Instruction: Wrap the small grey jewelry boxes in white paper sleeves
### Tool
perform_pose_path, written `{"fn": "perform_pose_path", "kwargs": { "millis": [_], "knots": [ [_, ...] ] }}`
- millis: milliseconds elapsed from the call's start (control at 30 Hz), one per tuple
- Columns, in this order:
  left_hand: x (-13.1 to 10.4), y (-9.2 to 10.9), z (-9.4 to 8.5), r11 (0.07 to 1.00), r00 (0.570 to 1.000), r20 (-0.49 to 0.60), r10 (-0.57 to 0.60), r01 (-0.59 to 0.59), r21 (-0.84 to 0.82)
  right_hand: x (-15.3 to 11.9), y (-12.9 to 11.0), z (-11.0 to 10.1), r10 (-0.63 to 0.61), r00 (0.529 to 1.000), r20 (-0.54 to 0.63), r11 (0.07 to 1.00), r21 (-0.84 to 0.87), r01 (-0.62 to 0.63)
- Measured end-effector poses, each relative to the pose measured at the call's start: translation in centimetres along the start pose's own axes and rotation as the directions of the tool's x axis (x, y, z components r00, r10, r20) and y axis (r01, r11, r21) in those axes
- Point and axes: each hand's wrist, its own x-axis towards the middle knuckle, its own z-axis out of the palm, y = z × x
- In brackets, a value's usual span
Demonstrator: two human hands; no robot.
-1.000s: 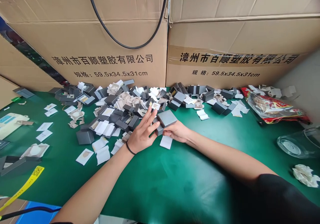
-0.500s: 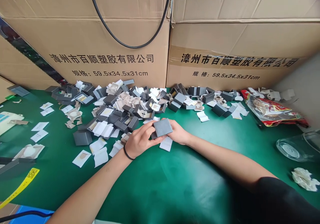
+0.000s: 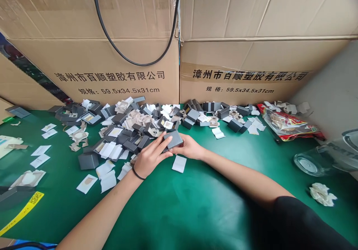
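A small dark grey box (image 3: 173, 139) is held between both hands above the green table. My left hand (image 3: 152, 155) has its fingers around the box's left side, with fingertips on its top and lower edge. On the right side, my right hand (image 3: 188, 146) grips the same box. A white paper slip (image 3: 179, 164) lies on the table just below the hands. Behind and to the left is a heap of grey boxes (image 3: 131, 127), many open, mixed with white papers and beige inserts.
Large cardboard cartons (image 3: 117, 63) stand along the back, with a black cable (image 3: 134, 62) hanging before them. To the right are a red food packet (image 3: 291, 125), a clear jar (image 3: 313, 162) and crumpled tissue (image 3: 322, 194). A yellow strip (image 3: 25, 211) lies at left.
The view has shifted, so the scene sits slightly further left. The box has tilted in my hands, and my left fingers have moved onto its top.
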Motion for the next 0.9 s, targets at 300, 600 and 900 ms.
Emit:
{"fn": "perform_pose_path", "kwargs": {
  "millis": [300, 600, 900],
  "knots": [
    [12.0, 4.0, 7.0, 0.997, 0.993, -0.12, -0.003, -0.007, -0.081, -3.7, -5.6, -11.1, -0.264, 0.883, -0.387, 0.591, -0.789, -0.169],
    [17.5, 6.7, 14.9, 0.988, 0.962, 0.231, -0.147, 0.152, -0.002, -4.7, -1.2, -16.9, -0.162, 0.764, -0.624, -0.077, -0.764, -0.641],
    [12.0, 9.8, 0.2, 0.887, 0.999, -0.024, 0.049, -0.055, -0.458, -5.2, -4.8, -9.5, -0.374, 0.879, -0.296, 0.066, -0.954, -0.293]
  ]
}}
